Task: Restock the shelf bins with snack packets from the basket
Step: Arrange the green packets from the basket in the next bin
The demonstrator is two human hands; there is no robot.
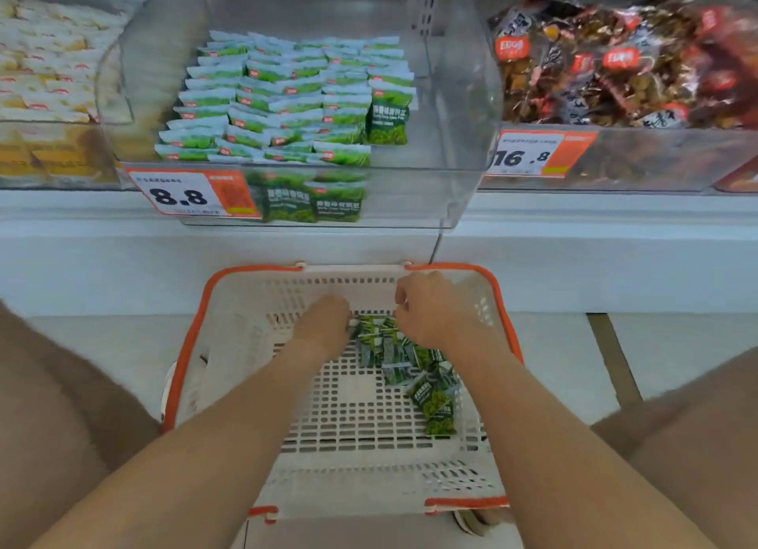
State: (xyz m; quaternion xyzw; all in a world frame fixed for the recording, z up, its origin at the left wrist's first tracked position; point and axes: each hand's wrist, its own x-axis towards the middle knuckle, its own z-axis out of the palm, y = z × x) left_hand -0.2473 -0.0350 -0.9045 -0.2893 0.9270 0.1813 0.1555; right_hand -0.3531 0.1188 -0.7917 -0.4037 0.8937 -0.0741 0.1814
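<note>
Against the basket's (189, 343) far wall, green packets (389, 343) lay heaped, stragglers trailing toward the near right. Step called for scooping from both sides, squeezing inward, lifting 1 tidy bunch. Left hand's (324, 323) fingers curled onto the pile's left edge, gripping packets; right hand's (430, 310) fingers curled at its far-right edge, grip unclear. Part-filled 8.8 bin (463, 117) sat above.

left hand (324, 323) fingertips hidden, tag (184, 193) fine print blurred
</note>
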